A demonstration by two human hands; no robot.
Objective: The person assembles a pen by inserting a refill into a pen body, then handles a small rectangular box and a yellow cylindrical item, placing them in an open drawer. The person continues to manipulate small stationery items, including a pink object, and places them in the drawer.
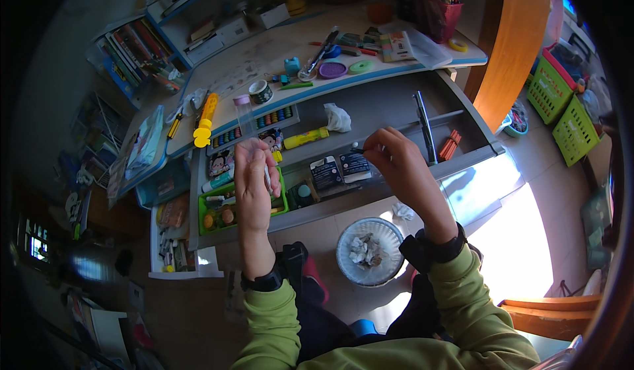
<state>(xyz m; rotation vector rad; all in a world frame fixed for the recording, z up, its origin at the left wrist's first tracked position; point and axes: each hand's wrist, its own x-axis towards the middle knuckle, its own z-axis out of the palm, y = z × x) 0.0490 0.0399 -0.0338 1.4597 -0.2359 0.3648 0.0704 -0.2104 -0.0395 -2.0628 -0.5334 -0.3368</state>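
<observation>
Over the open grey desk drawer (pixel 396 106), my left hand (pixel 253 175) is closed around a slim pale stick-like thing (pixel 267 180), mostly hidden by the fingers. To its right, my right hand (pixel 401 158) pinches a small dark piece (pixel 357 150) with a whitish tip, too small to name. Below that pinch lie two dark packets (pixel 355 166) with pale tops. A bright green basket (pixel 285 201) of small items sits under my left hand. Between the hands, farther back, are a yellow tube (pixel 306 138) and a crumpled white tissue (pixel 337 117).
A round waste bin (pixel 341 262) with crumpled paper stands on the floor before me. In the drawer's right part are a long dark rod (pixel 424 127) and a bundle of red sticks (pixel 450 145). Stationery clutters the desktop (pixel 231 73). Green crates (pixel 576 131) stand at the right.
</observation>
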